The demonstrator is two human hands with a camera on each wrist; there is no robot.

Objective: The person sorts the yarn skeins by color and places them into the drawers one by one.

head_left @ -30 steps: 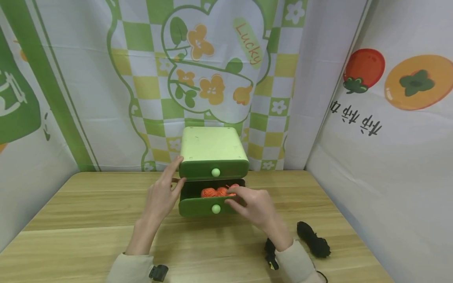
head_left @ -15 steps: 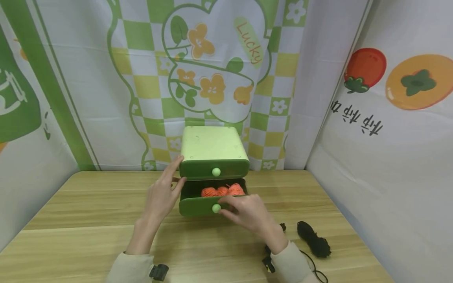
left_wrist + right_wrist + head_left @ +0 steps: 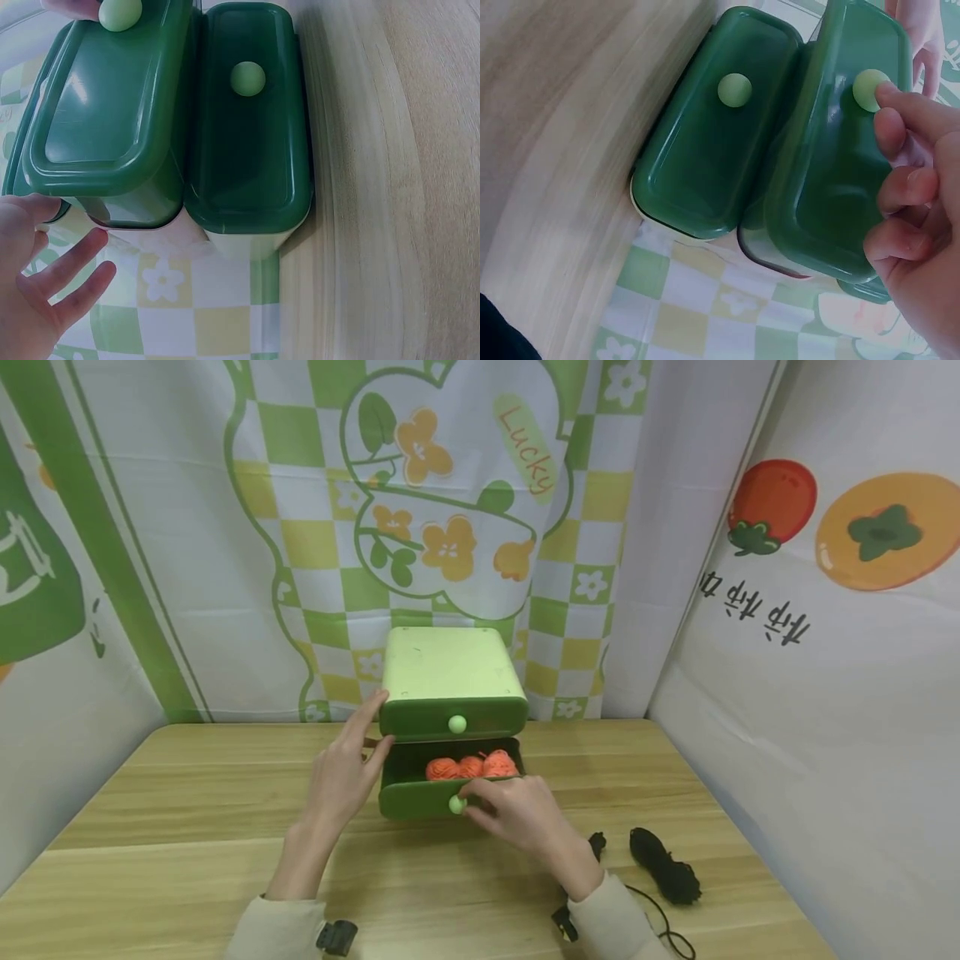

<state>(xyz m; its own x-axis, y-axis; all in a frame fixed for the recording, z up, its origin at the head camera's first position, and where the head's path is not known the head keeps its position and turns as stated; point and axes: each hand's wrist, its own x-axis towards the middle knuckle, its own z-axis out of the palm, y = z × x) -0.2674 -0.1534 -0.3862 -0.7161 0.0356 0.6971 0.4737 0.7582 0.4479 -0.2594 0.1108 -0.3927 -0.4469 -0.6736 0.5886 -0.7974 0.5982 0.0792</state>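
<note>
A light green drawer cabinet [image 3: 450, 664] with dark green fronts stands at the back of the table. One of its drawers [image 3: 412, 800] is pulled out, below the top drawer. Inside lie three orange-red yarn balls [image 3: 442, 768], side by side. My right hand [image 3: 522, 810] pinches the round pale knob [image 3: 867, 88] of this drawer between thumb and forefinger. Along the cabinet's left side, my left hand [image 3: 339, 777] rests its extended fingertips against the edge. In the left wrist view a closed bottom drawer [image 3: 247, 157] shows beneath the pulled-out one.
A black yarn skein [image 3: 666, 868] lies on the wooden table [image 3: 150, 827] to the right, near a thin black cord [image 3: 663, 922]. Further dark items are partly hidden by my right forearm. A patterned curtain [image 3: 300, 543] hangs right behind the cabinet.
My right hand has left the rightmost yarn ball inside the drawer and moved left and down to the knob. That ball is now uncovered. The left hand stays in place.
</note>
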